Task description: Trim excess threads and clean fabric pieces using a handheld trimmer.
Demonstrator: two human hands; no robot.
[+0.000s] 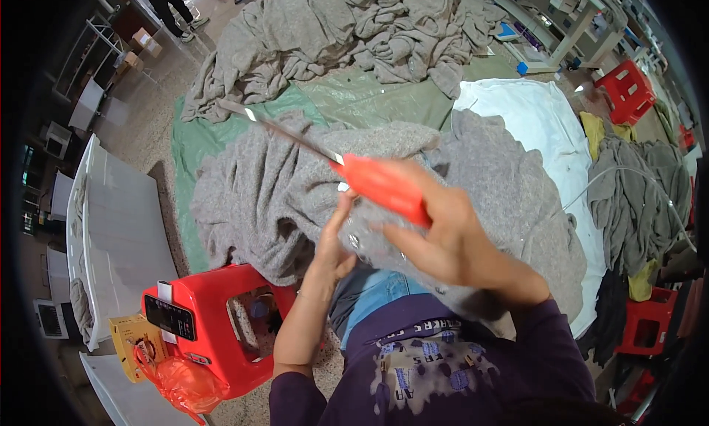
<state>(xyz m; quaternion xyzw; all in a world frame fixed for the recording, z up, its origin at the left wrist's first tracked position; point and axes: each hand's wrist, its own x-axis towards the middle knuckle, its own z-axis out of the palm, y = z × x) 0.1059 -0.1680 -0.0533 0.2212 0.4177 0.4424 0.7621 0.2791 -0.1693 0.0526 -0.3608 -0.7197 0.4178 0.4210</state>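
My right hand (450,241) is wrapped around the red handle (384,190) of a tool with a long, thin metal blade (295,139). The blade points up and left over the grey knit fabric; motion blur hides its exact kind. Just below the handle, my left hand (329,252) has its thumb raised and its fingers curled at a piece of clear, shiny plastic (356,240). A small white bit shows by the thumb tip. Under both hands, the grey knit fabric (244,179) is heaped across my lap and the ground sheet.
A red plastic stool (214,286) at my left carries a phone (170,317) and an orange plastic bag (188,385). Beyond lies a large pile of grey fabric (317,27) on a green tarp (354,94). More red stools (626,90) and fabric stand right. A person (171,9) stands far left.
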